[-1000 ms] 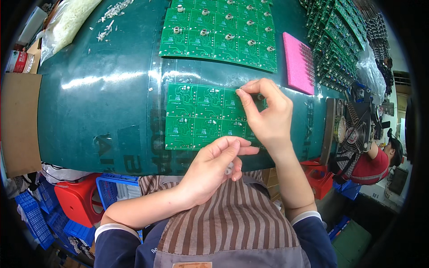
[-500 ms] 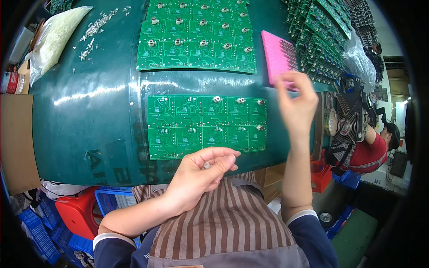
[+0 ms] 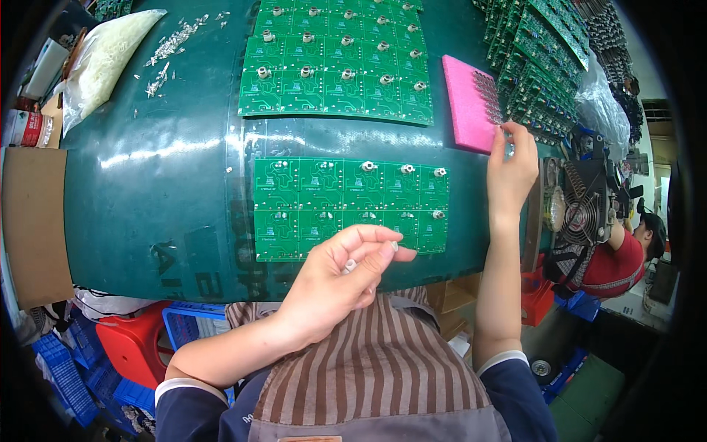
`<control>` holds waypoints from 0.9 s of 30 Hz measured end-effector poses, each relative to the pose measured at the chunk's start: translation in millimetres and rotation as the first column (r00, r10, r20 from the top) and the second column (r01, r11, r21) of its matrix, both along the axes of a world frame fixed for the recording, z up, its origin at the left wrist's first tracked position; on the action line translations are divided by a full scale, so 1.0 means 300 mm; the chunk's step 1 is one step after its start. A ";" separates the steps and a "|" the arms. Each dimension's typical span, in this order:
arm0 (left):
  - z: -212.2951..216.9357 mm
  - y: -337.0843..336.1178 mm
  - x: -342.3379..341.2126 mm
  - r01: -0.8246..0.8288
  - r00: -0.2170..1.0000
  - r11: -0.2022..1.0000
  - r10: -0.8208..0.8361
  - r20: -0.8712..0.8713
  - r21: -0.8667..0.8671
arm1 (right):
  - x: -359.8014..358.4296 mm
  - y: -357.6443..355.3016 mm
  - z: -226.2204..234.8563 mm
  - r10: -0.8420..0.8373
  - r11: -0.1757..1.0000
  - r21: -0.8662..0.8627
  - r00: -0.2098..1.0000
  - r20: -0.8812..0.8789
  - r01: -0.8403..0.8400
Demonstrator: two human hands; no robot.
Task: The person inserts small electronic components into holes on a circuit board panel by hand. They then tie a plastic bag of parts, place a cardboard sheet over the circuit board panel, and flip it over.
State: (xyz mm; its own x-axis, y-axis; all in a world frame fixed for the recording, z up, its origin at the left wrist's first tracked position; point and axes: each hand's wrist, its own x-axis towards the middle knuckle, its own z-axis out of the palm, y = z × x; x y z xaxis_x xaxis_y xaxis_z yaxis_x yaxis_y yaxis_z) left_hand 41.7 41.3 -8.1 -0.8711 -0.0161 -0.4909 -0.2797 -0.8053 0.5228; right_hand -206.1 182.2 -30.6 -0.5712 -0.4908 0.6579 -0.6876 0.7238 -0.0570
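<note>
My left hand (image 3: pixel 342 283) is curled over the near edge of a green circuit board panel (image 3: pixel 276 237). Thumb and index finger pinch a small white plastic spacer (image 3: pixel 394 246), and another white piece (image 3: pixel 349 265) sits in the curled fingers. My right hand (image 3: pixel 513 173) reaches to the near right corner of a pink foam block (image 3: pixel 465 99), thumb and index finger pinched at the rows of small metal-leaded components (image 3: pixel 487 96) stuck in it. Whatever is between those fingertips is too small to make out. Several round parts (image 3: pixel 408 169) stand on the panel's right side.
A larger board panel (image 3: pixel 335 103) with rows of upright parts lies beyond. Stacked boards (image 3: pixel 541 70) fill the far right. Loose white pieces (image 3: pixel 173 44) and a bag of them (image 3: pixel 110 70) lie far left. A fan (image 3: pixel 578 206) and a co-worker in red (image 3: pixel 615 261) are at right.
My right hand has moved slightly right and settled at the foam's corner. The left hand has risen a little over the panel, and a white spacer now shows at its fingertips.
</note>
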 end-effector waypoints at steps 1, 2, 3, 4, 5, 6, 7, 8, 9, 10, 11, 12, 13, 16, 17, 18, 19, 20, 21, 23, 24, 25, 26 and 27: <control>-0.004 -0.006 -0.001 -0.006 1.000 1.000 0.006 0.004 0.008 | 0.032 -0.013 0.010 0.004 1.000 -0.003 1.000 0.004 -0.004; -0.004 -0.009 -0.002 -0.009 1.000 1.000 0.009 0.008 0.005 | 0.085 -0.033 0.027 0.121 0.984 -0.157 0.967 0.223 -0.087; 0.000 -0.013 -0.003 -0.031 0.999 0.999 0.031 0.004 -0.009 | 0.146 -0.050 0.051 0.255 0.940 -0.317 0.878 0.405 -0.127; -0.002 -0.016 -0.004 -0.057 0.998 0.998 0.057 0.004 -0.025 | 0.215 -0.066 0.060 0.498 0.815 -0.566 0.652 0.571 -0.127; -0.007 -0.020 -0.001 -0.068 0.998 0.997 0.068 0.010 -0.028 | 0.294 -0.088 0.094 0.577 0.782 -0.622 0.420 0.700 -0.038; -0.009 -0.019 -0.002 -0.121 0.992 0.992 0.122 0.024 -0.032 | 0.357 -0.097 0.122 0.694 0.707 -0.707 0.187 0.695 0.000; -0.008 -0.016 -0.006 -0.167 0.985 0.985 0.168 0.037 -0.035 | 0.405 -0.098 0.148 0.710 0.702 -0.712 0.048 0.702 0.034; -0.007 -0.017 -0.007 -0.164 0.986 0.986 0.165 0.035 -0.032 | 0.439 -0.101 0.149 0.738 0.674 -0.737 -0.008 0.674 0.052; -0.005 -0.017 -0.006 -0.178 0.984 0.984 0.179 0.011 -0.008 | 0.453 -0.100 0.141 0.751 0.660 -0.750 -0.018 0.660 0.033; -0.004 -0.018 -0.004 -0.193 0.981 0.981 0.194 -0.012 0.018 | 0.459 -0.099 0.130 0.763 0.647 -0.763 -0.028 0.646 0.013; -0.003 -0.018 -0.004 -0.195 0.981 0.981 0.195 -0.013 0.019 | 0.459 -0.100 0.127 0.762 0.647 -0.762 -0.028 0.647 0.011; -0.003 -0.017 -0.005 -0.208 0.978 0.978 0.208 0.003 0.014 | 0.459 -0.103 0.124 0.767 0.641 -0.767 -0.033 0.641 0.012; -0.002 -0.017 -0.005 -0.222 0.975 0.975 0.222 0.020 0.010 | 0.459 -0.106 0.121 0.772 0.636 -0.772 -0.038 0.635 0.013; -0.007 -0.024 0.006 -0.223 0.975 0.975 0.222 0.024 0.010 | 0.463 -0.108 0.112 0.771 0.636 -0.770 -0.034 0.635 0.044; -0.008 -0.026 0.011 -0.205 0.979 0.979 0.205 0.013 0.015 | 0.464 -0.109 0.114 0.772 0.636 -0.770 -0.036 0.635 0.040; -0.010 -0.029 0.012 -0.210 0.978 0.978 0.209 0.014 0.017 | 0.464 -0.113 0.114 0.771 0.637 -0.768 -0.061 0.634 0.069; -0.011 -0.032 0.013 -0.206 0.979 0.979 0.206 0.014 0.011 | 0.465 -0.116 0.113 0.771 0.637 -0.765 -0.084 0.631 0.098; -0.012 -0.034 0.015 -0.202 0.979 0.979 0.202 0.015 0.006 | 0.468 -0.122 0.110 0.769 0.639 -0.763 -0.088 0.633 0.095; -0.013 -0.034 0.017 -0.205 0.979 0.979 0.205 0.014 0.007 | 0.474 -0.126 0.109 0.781 0.624 -0.773 -0.091 0.618 0.114; -0.016 -0.034 0.021 -0.224 0.975 0.974 0.224 0.005 0.034 | 0.481 -0.130 0.109 0.792 0.611 -0.781 -0.095 0.603 0.131; -0.013 -0.036 0.022 -0.227 0.974 0.973 0.227 0.005 0.034 | 0.483 -0.131 0.109 0.768 0.640 -0.766 -0.057 0.637 0.066; -0.006 -0.037 0.024 -0.245 0.970 0.968 0.244 0.017 0.055 | 0.484 -0.133 0.110 0.744 0.668 -0.744 -0.015 0.668 0.002; -0.003 -0.039 0.027 -0.262 0.965 0.962 0.261 0.030 0.076 | 0.478 -0.133 0.112 0.744 0.668 -0.744 -0.016 0.668 -0.001; -0.006 -0.042 0.033 -0.267 0.964 0.961 0.266 0.030 0.075 | 0.464 -0.136 0.116 0.722 0.688 -0.724 -0.051 0.690 -0.052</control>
